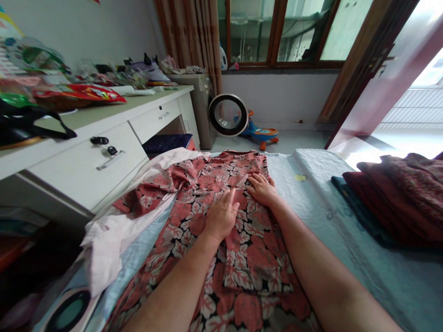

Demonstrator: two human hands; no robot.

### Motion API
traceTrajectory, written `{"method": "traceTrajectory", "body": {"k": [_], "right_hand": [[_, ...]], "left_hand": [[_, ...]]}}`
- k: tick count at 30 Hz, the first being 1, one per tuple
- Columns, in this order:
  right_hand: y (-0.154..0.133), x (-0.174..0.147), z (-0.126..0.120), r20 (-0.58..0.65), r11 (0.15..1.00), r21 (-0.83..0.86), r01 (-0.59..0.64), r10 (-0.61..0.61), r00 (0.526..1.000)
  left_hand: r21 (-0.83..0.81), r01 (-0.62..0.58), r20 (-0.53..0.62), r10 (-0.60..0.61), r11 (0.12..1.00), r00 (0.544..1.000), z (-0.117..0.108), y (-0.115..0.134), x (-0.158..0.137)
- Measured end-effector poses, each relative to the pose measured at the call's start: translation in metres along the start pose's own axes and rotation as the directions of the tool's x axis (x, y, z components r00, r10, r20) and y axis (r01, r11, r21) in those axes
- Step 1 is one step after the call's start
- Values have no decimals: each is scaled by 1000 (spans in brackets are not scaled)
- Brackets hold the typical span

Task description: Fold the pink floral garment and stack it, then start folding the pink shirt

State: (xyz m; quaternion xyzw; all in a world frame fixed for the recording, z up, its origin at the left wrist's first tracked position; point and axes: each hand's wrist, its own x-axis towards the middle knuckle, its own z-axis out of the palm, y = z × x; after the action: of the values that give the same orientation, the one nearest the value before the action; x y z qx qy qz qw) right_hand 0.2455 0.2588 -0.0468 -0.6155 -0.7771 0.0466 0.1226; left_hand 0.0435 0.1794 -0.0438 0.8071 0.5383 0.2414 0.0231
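In the head view, a red, grey and black leaf-patterned cloth garment [188, 211] is spread from the centre toward 6 o'clock over a pale blue cloth cover [296, 192]. The left hand [223, 215] and, toward 1 o'clock, the right hand [261, 187] are laid flat on it, nothing gripped. Creases could be made if fabric is dragged by the palms; the loose sleeve [145, 194] at 9 o'clock could be left bunched. Counted: one garment, two hands, one pale pink cloth [105, 249] at 8 o'clock, one dark-red folded clothes stack [402, 202] at 4 o'clock.
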Motion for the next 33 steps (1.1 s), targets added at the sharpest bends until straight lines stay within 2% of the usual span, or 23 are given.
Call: {"method": "traceTrajectory", "body": {"k": [6, 15, 18, 21, 23, 25, 28, 31, 33], "right_hand": [[-3, -3, -5, 6, 1000, -3, 6, -6, 1000], [-1, 3, -17, 99, 998, 55, -11, 6, 995], [-4, -8, -28, 37, 995, 99, -10, 7, 999], [-16, -39, -31, -62, 996, 84, 39, -34, 997], [-25, -65, -29, -45, 994, 72, 88, -84, 995], [-31, -87, -26, 24, 993, 54, 100, -102, 995], [-33, -107, -26, 83, 999, 27, 28, -30, 996], [-34, -122, -36, 116, 999, 9, -53, 51, 992], [-40, -137, -44, 110, 998, 8, -60, 59, 992]], "left_hand": [[-6, 244, -20, -244, 970, 970, -5, -16, 11], [84, 319, -13, -319, 944, 948, -7, -8, 10], [59, 288, -58, -284, 956, 957, -11, -7, 8], [18, 126, -93, -123, 992, 988, -16, -7, 6], [-3, -5, -70, 5, 1000, 998, -18, -6, 5], [-14, -58, -5, 58, 998, 998, -18, -6, 5], [-13, -9, 72, 10, 1000, 997, -16, -6, 4], [-15, 43, 58, -42, 999, 997, -14, -8, 4], [-16, 75, 51, -74, 997, 996, -13, -8, 3]]}}
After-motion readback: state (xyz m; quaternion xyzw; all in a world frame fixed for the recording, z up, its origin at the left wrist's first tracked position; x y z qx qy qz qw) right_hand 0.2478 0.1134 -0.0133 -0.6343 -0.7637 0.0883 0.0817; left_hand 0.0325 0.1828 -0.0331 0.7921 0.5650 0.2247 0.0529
